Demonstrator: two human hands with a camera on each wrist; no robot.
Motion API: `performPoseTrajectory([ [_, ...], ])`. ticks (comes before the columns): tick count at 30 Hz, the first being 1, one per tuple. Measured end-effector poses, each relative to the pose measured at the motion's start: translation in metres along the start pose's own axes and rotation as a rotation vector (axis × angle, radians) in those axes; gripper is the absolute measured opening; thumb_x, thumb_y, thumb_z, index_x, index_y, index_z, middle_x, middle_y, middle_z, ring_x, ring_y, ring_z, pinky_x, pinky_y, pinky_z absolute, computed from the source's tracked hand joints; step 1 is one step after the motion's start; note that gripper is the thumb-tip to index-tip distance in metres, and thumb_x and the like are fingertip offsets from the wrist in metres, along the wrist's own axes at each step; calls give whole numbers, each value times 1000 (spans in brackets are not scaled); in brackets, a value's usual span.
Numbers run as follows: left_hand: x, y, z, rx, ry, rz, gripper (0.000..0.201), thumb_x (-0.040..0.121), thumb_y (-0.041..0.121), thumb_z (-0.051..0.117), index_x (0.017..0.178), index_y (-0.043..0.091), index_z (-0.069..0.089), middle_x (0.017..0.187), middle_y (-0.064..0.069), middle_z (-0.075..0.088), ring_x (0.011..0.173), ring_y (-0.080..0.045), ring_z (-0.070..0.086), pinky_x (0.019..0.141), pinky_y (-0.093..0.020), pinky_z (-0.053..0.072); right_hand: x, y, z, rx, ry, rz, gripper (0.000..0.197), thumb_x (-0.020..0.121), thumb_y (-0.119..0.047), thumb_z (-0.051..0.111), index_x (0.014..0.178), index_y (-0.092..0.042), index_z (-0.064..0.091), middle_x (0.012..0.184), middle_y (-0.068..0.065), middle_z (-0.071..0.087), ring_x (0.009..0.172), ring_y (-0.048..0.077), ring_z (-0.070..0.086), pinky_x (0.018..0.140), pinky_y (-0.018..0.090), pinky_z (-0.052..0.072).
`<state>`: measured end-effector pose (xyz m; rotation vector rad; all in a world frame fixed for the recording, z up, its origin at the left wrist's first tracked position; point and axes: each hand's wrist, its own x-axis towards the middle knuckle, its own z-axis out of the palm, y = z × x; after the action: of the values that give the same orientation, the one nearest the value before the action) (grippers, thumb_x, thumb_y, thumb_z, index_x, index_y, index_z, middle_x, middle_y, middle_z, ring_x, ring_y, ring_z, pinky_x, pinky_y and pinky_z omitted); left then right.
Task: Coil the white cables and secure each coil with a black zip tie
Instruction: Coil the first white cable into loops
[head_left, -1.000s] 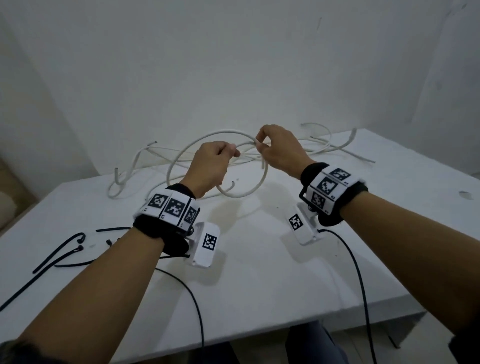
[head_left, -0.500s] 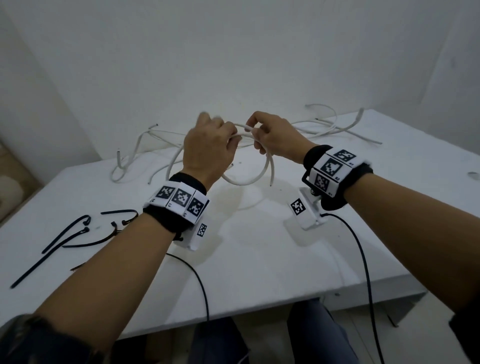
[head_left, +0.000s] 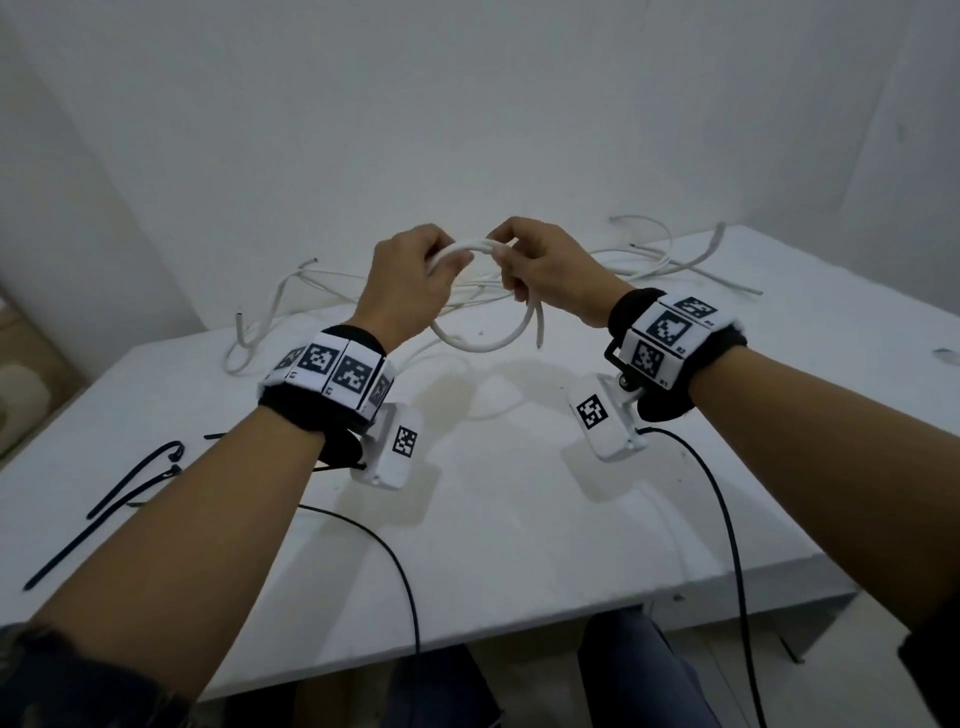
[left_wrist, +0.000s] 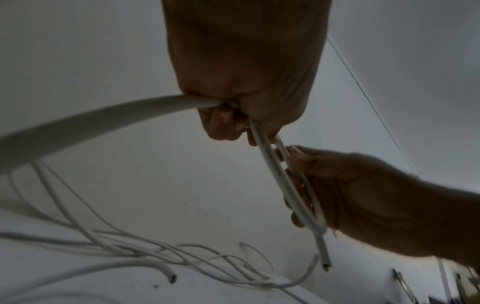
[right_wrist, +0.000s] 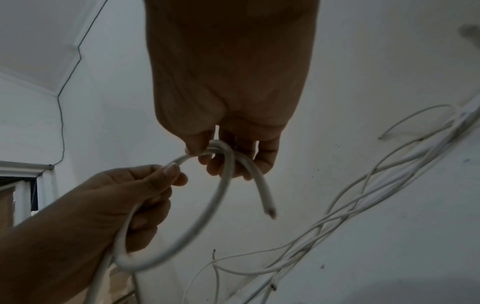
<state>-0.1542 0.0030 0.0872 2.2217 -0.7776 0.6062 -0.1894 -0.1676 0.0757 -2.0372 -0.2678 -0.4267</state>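
gripping white cable loop (head_left: 483, 343): left hand (head_left: 410, 280), right hand (head_left: 545, 270), fingers curled round it, seemingly tight.

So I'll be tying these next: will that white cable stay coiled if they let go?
Probably not. The cable looks springy: its loop holds a round arc and its cut end juts out. Both the left hand and right hand grip it, so it likely reopens.

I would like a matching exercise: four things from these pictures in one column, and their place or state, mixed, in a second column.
1. white cable coil
2. black zip ties
3. loose white cables
4. cut cable end

a. lying on the table by the left forearm
b. gripped by both hands
c. hanging below the right hand
d. spread along the table's far edge

Pairs: 1-b, 2-a, 3-d, 4-c
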Motion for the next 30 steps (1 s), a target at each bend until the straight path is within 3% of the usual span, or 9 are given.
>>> performPoseTrajectory([
  [3, 2, -3, -4, -85, 56, -118, 22, 91, 30, 62, 79, 11, 61, 60, 8, 49, 53, -5, 41, 48, -11, 32, -3, 5, -1, 65, -24, 45, 19, 101, -18, 41, 106, -10, 59, 64, 3, 54, 48, 14, 50, 45, 26, 45],
  [6, 2, -4, -4, -141, 10, -205, 28, 91, 31, 61, 76, 8, 59, 58, 5, 46, 52, -10, 40, 50, -18, 34, -2, 7, -2, 123, 36, 50, 23, 102, -15, 40, 102, -9, 62, 61, 4, 49, 39, 13, 44, 37, 22, 38],
  [8, 3, 0, -6, -233, -87, -263, 30, 91, 29, 61, 76, 3, 61, 60, -1, 50, 50, -14, 45, 47, -26, 40, 0, 8, -1, 37, 68, 5, 23, 100, -15, 42, 101, -9, 64, 60, 0, 45, 45, 13, 39, 44, 23, 35],
  [11, 6, 8, -12, -384, -265, -339, 26, 93, 23, 59, 73, 6, 60, 67, -10, 58, 52, -19, 55, 49, -28, 49, 3, 7, -1, -159, 79, -66, 22, 99, -17, 46, 105, -10, 66, 63, -9, 45, 57, 7, 39, 61, 25, 35],
  [15, 8, 15, -11, -529, -341, -424, 19, 97, 21, 53, 91, 5, 61, 59, -2, 51, 48, -18, 51, 52, -29, 47, 7, 2, 0, -73, 72, -57, 25, 98, -10, 44, 110, -9, 66, 67, -7, 48, 61, 9, 40, 62, 21, 35],
  [17, 6, 18, -6, -633, -332, -459, 26, 99, 29, 49, 98, 5, 60, 56, 0, 41, 44, -16, 45, 48, -26, 40, 8, 0, 2, 32, 78, -33, 27, 98, -6, 42, 110, -6, 65, 73, 0, 51, 66, 12, 44, 64, 24, 39],
  [19, 3, 21, -2, -729, -285, -478, 35, 100, 37, 45, 94, 6, 60, 53, 2, 36, 42, -16, 42, 44, -22, 36, 7, -2, 4, 173, 81, 5, 25, 98, -4, 42, 110, -2, 64, 76, 2, 52, 64, 11, 47, 59, 19, 39],
  [24, 1, 23, 0, -743, -176, -508, 33, 97, 37, 50, 84, 9, 61, 51, 4, 28, 40, -13, 29, 39, -21, 27, 5, -2, 2, 527, 7, 132, 24, 100, -10, 43, 110, -3, 63, 71, 1, 51, 59, 9, 52, 54, 22, 41],
  [30, 0, 24, -2, -813, -125, -498, 26, 96, 33, 52, 86, 9, 55, 45, 7, 25, 36, -10, 19, 36, -17, 16, 4, -7, 1, 666, -52, 167, 18, 99, -12, 44, 104, -8, 61, 67, 1, 45, 47, 10, 43, 49, 23, 38],
])
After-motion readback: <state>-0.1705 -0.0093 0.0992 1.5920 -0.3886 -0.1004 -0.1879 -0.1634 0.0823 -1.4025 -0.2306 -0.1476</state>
